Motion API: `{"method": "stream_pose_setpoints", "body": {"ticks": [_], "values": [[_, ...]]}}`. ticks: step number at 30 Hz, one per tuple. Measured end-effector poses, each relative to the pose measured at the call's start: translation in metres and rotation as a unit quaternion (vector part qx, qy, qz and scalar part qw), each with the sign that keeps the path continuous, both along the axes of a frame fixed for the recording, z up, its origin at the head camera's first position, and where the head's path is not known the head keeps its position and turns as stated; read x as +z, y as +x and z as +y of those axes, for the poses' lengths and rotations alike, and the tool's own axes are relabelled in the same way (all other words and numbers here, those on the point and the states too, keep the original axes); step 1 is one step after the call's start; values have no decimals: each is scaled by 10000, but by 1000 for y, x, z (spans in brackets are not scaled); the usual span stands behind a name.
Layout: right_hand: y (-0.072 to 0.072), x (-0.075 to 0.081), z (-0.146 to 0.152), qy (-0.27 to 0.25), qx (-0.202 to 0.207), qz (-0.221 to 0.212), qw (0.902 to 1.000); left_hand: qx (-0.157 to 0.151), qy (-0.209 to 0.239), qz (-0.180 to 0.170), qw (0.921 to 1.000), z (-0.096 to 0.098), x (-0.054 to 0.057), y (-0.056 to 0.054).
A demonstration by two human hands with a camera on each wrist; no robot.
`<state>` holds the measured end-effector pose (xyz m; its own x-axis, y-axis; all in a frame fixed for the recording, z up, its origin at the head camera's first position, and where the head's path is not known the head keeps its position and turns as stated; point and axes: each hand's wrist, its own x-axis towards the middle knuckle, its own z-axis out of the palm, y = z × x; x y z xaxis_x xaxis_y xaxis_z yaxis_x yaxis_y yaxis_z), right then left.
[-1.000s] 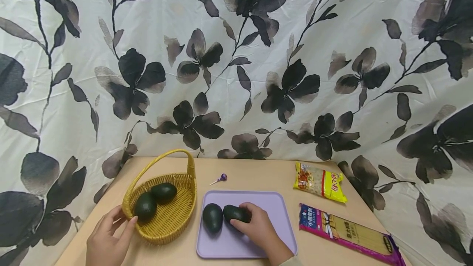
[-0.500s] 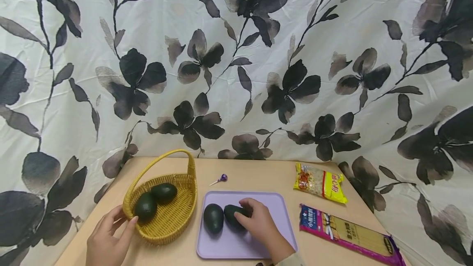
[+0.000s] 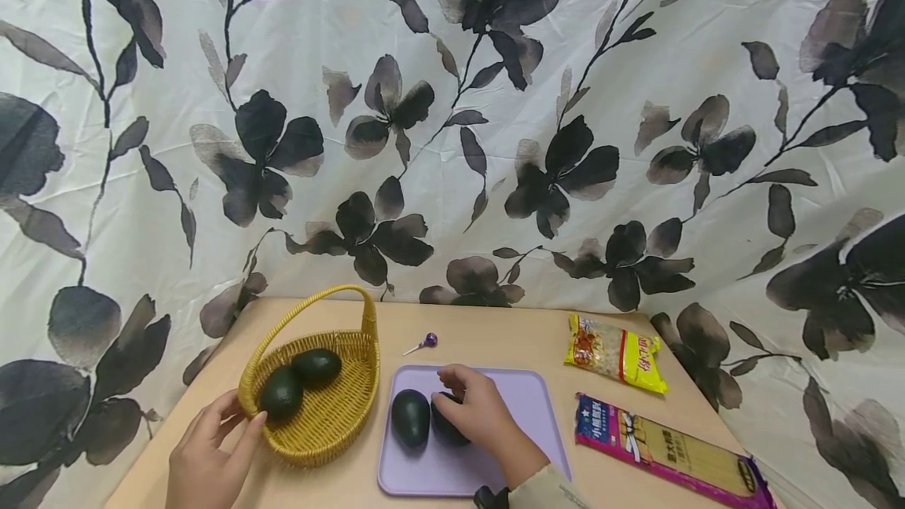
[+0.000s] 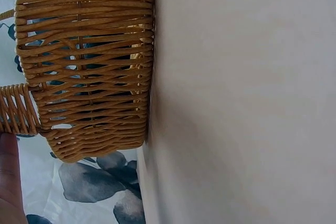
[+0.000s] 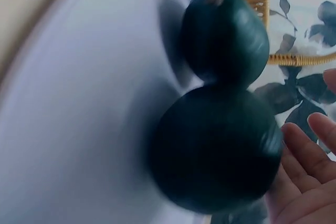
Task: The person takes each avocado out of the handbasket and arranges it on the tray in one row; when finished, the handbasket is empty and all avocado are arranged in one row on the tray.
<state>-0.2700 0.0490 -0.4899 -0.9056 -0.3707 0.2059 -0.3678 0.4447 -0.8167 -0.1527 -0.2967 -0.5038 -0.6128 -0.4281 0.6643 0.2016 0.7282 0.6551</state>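
Note:
In the head view, my left hand holds the yellow woven basket by its near-left rim, at the handle's foot. One of its fingers touches the handle in the left wrist view. Two dark green avocados, one in front of the other, lie in the basket. A third avocado lies on the lilac tray. Beside it, partly hidden by my right hand, lies another avocado. The right fingers are loosely extended over that avocado, not wrapped round it.
A purple-wrapped lollipop lies behind the tray. To the right are a yellow-ended food packet and a long pink-and-blue pasta packet. A floral cloth hangs behind the table.
My right hand has loosened from the right-hand tray avocado and shifted slightly up and left over it. That avocado has turned to lie more nearly parallel to its neighbour. The left hand stays put.

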Motion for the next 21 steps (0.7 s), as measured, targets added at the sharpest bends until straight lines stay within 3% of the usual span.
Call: {"method": "stream_pose_setpoints", "body": {"ticks": [5,14,21], "values": [[0,13,-14,18,208,55,9998,-58,-48,9,10000,0,0,-1],[-3,37,-47,426,638,283,9967,83,-9,-368,9993,-1,4,-1],[-8,49,-75,637,827,344,9939,38,-47,-319,9995,-1,4,0]]}}
